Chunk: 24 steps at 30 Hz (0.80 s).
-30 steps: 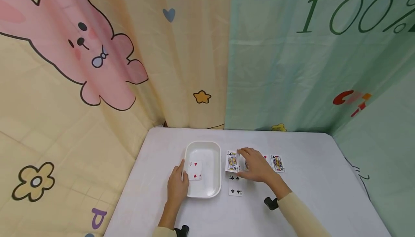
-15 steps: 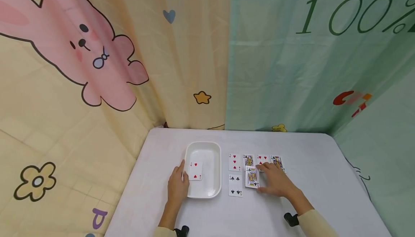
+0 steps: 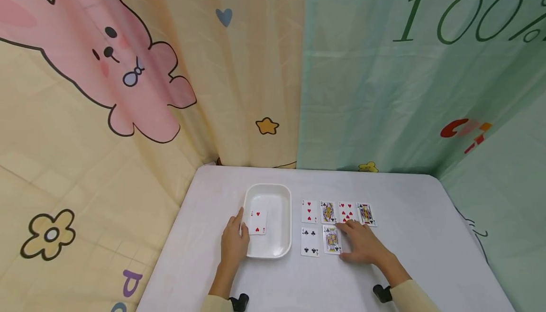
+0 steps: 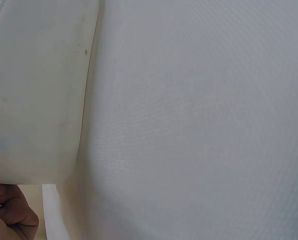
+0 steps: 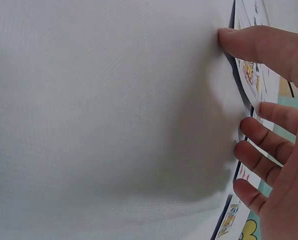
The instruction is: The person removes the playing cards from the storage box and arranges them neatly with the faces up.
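One clubs court card (image 3: 331, 240), pinched along its right side by the right hand's grip (image 3: 362, 243), just beside the four of clubs (image 3: 309, 242) on the counter (image 3: 426, 236). Beyond: a row of four cards (image 3: 327, 212), third one partly covered by fingers. Left: white tray (image 3: 278, 236) holding a two of hearts (image 3: 258, 223), rim held in the left hand's grip (image 3: 234, 242); cream curtain (image 3: 251, 75) and green curtain (image 3: 362, 89) behind.

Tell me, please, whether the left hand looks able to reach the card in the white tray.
Likely yes: the left hand touches the white tray close beside the card, which nothing covers.
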Tool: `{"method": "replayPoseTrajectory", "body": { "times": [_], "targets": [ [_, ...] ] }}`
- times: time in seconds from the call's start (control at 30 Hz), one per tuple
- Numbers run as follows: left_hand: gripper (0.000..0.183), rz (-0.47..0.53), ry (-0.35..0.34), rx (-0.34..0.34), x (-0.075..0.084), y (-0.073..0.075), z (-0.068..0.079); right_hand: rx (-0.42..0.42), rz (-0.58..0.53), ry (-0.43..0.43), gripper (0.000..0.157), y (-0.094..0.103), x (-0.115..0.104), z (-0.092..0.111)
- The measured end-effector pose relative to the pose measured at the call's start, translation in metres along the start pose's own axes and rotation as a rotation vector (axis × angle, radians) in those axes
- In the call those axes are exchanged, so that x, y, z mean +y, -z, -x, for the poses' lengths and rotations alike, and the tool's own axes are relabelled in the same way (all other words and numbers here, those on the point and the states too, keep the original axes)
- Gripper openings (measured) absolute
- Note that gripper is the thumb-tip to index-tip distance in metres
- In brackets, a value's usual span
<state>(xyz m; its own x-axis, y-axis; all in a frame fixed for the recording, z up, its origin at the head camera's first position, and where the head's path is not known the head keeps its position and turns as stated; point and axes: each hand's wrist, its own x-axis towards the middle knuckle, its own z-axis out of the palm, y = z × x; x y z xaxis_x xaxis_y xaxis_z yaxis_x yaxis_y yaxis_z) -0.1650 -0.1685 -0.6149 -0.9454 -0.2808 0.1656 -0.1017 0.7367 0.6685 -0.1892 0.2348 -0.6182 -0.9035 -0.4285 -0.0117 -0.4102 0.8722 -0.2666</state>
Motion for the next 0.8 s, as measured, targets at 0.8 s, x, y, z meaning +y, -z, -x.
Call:
{"method": "replayPoseTrajectory", "body": {
  "times": [0.8],
  "targets": [
    [0.052,0.004,-0.021,-0.001,-0.0006,-0.0006,-0.0018,-0.020,-0.014,-0.017,0.086,0.0001,-0.0049,0.0012]
  ]
}}
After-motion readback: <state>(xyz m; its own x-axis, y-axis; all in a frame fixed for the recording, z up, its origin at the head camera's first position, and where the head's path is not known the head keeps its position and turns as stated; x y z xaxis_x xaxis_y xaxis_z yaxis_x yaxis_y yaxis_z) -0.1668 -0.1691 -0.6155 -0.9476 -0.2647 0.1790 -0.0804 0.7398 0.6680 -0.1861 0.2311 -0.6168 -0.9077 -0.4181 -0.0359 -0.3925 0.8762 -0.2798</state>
